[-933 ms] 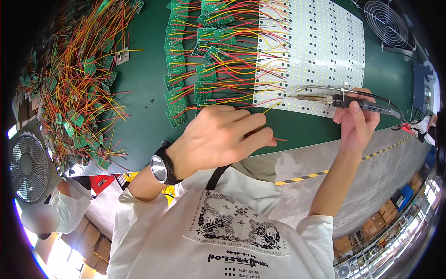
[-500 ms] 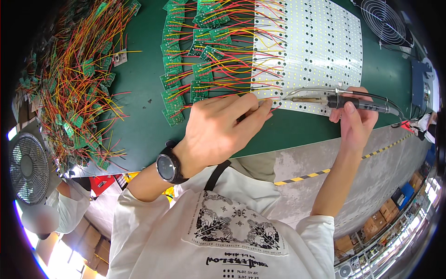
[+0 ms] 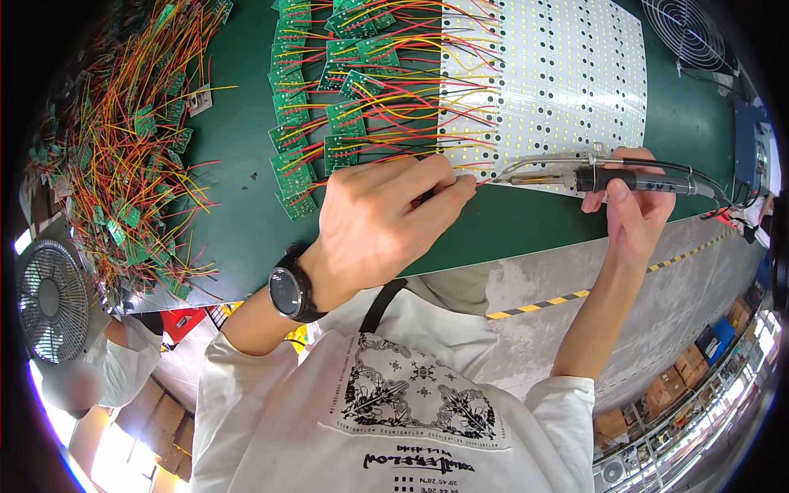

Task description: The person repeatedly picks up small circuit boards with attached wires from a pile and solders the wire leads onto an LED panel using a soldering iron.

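Observation:
My left hand (image 3: 386,214) is closed in a pinch at the near left corner of a white LED panel (image 3: 567,90). A thin red wire (image 3: 483,182) shows at its fingertips. My right hand (image 3: 634,197) grips a soldering iron (image 3: 629,179) with a black handle and a thin metal tube along its top. The iron's tip points left and lies close to my left fingertips, over the panel's edge; contact cannot be made out. Small green circuit boards (image 3: 289,135) lie in columns left of the panel, their red, yellow and black wires reaching onto its left edge.
A tangled heap of wired circuit boards (image 3: 136,156) covers the left end of the green table (image 3: 234,238). At the far right stand a round fan guard (image 3: 684,33) and a blue box (image 3: 746,148). Another fan (image 3: 51,300) and a person (image 3: 123,361) are at lower left.
My left hand has shifted slightly left, its fingers still pinched. The soldering iron's tip has moved a little left and down with it. The boards and panel appear slightly shifted in view.

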`<action>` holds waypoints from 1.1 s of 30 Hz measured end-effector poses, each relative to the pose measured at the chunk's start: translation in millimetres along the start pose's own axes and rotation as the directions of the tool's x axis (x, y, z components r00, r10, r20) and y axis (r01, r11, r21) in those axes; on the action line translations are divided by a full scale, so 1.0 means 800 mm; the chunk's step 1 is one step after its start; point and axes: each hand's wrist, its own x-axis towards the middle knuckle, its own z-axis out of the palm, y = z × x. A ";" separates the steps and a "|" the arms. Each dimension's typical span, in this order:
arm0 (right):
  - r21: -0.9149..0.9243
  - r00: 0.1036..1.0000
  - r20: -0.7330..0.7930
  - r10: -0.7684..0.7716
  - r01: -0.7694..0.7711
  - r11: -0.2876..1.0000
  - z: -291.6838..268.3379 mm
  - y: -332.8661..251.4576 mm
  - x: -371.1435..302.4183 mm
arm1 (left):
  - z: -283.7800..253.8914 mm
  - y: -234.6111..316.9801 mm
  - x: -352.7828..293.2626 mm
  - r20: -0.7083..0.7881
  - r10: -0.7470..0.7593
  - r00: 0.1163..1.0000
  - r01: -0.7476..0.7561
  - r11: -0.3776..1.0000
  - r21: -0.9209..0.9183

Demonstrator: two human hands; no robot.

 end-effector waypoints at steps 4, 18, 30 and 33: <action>0.006 1.000 -0.008 0.014 -0.014 1.000 0.002 0.000 0.000 | -0.001 0.000 -0.001 -0.004 -0.002 1.000 0.002 1.000 -0.008; -0.018 1.000 0.020 0.005 -0.004 1.000 -0.007 0.005 -0.003 | 0.000 0.000 -0.002 -0.025 0.004 1.000 -0.004 1.000 -0.026; -0.016 0.999 0.037 -0.006 0.007 1.000 -0.004 0.003 -0.001 | 0.001 -0.001 -0.004 -0.023 -0.002 1.000 0.002 1.000 -0.015; -0.014 0.999 0.033 -0.003 0.003 1.000 -0.004 0.001 -0.001 | 0.001 0.000 -0.003 -0.021 -0.001 1.000 0.001 1.000 -0.015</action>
